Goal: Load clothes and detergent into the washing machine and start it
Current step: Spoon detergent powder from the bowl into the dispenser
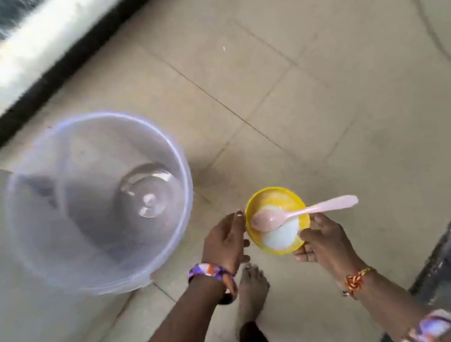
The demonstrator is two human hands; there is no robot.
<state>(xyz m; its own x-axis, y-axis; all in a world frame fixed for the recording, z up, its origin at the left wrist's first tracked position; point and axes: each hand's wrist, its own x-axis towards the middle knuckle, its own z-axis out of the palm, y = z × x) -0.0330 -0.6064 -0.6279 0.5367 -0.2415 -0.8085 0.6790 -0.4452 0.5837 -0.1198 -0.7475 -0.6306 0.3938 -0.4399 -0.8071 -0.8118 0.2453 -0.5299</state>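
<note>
hands: right (pixel 322 239) grips yellow bowl (pixel 297 201) | left (pixel 225 241) spread, seemingly touching rim | spoon (pixel 307 210) inside

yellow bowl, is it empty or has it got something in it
Not empty: the round yellow plastic bowl holds white powder, with a pink plastic spoon lying across it.

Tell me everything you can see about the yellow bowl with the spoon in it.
The yellow bowl is small, round and shallow, looks like plastic, and is held above the tiled floor, tilted a little. It holds a white powder heaped toward the near side. A pale pink plastic spoon lies across it, its scoop in the bowl and its handle sticking out past the right rim. The right hand grips the near right rim, thumb on the edge. The left hand is at its left side with straight fingers; contact is unclear.
</note>
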